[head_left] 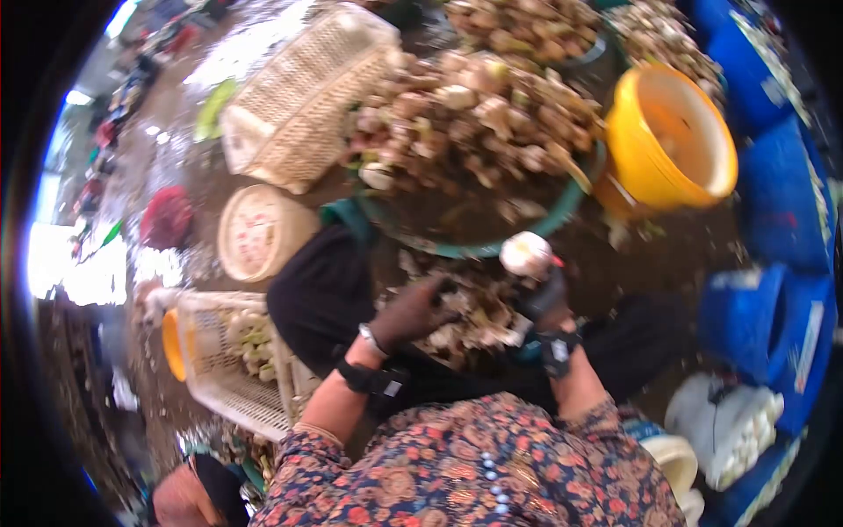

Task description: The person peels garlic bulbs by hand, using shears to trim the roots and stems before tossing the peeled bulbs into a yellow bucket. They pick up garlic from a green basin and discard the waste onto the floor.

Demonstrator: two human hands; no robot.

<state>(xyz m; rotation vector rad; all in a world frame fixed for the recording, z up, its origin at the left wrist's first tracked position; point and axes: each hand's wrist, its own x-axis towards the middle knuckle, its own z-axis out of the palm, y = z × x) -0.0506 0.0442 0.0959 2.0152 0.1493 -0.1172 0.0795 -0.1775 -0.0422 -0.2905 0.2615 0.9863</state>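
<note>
My right hand (546, 301), in a dark glove, is closed beneath a whitish garlic bulb (526, 255) at its fingertips. A small red bit shows beside the bulb; blur hides what it is. My left hand (411, 313), also in a dark glove, is held apart from it with fingers curved and spread, and no object shows in it. Papery peelings (479, 321) lie heaped between and below the hands. Just beyond them stands a wide green-rimmed tub (457, 250), piled with brownish, unpeeled garlic bulbs (483, 114).
A yellow bucket (628, 145) stands right of the tub. Blue barrels (781, 193) line the right side. To the left are a cream bucket (303, 224), a woven basket (307, 97) and a white crate (215, 373) with pale bulbs. A person's arm (180, 496) shows at lower left.
</note>
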